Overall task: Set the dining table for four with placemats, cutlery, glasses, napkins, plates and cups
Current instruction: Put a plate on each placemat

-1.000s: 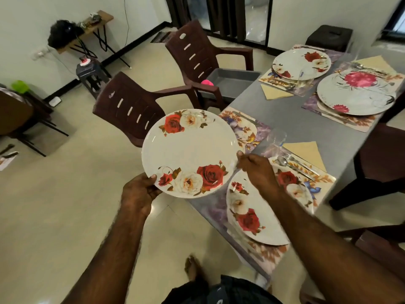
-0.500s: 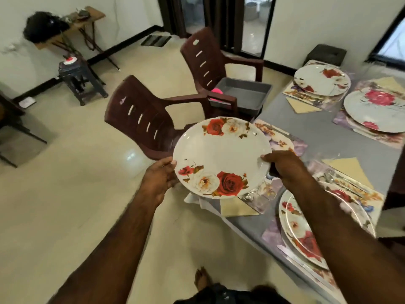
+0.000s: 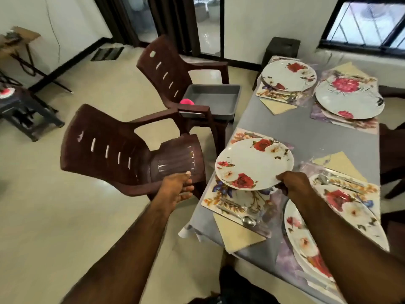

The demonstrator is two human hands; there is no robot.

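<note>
I see my right hand point(image 3: 292, 183) pinching the rose plate point(image 3: 254, 164) by its near rim above the placemat point(image 3: 221, 197) on the counter point(image 3: 306, 137); my left hand point(image 3: 175, 188) hangs relaxed, holding nothing.

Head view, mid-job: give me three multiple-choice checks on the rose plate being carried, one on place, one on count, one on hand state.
1. Where is the white round rose-patterned plate?
A. over the near-left floral placemat
B. on the brown plastic chair
C. in the grey tray

2. How many place settings already carry a plate?
A. one
B. three
C. four

3. What is the left hand doing?
A. gripping the plate
B. off the plate, holding nothing
C. holding a spoon

Answers: 1 A, the plate hangs above that mat; 2 B, two far settings and the near-right one have plates; 3 B, only the right hand pinches the rim.
</note>
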